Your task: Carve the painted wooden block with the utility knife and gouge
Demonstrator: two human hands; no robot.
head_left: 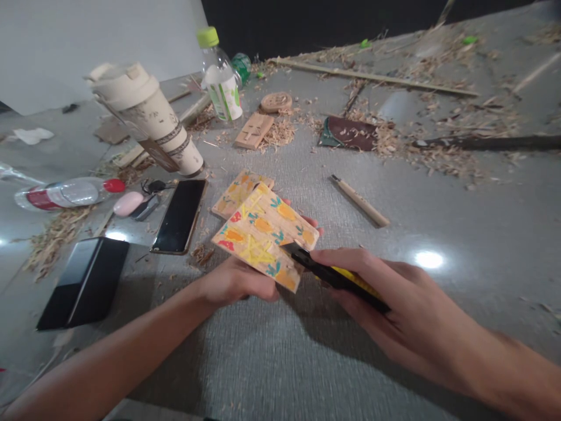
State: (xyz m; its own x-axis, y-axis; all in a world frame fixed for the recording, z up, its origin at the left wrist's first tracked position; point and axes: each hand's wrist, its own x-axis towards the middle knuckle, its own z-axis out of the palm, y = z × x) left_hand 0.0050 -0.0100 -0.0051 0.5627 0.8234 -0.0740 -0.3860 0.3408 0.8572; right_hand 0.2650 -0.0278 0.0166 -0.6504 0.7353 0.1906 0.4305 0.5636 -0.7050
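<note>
Clamping a pineapple-painted wooden board (265, 227), the left hand (241, 282) supports it above the worktop (263, 368), toward its near edge. The right hand (409, 304) grips a utility knife (335, 276), blade (291, 249) over the painted face.

The left hand (248, 282) and right hand (405, 304) are bare, as is the slim left forearm (127, 345), narrowing toward its wrist (213, 287).

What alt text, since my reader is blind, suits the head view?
A left hand grips a painted wooden board while the right hand holds a utility knife, its blade at the board's surface. Wood shavings, a tumbler, bottles and a phone share the grey table.
</note>
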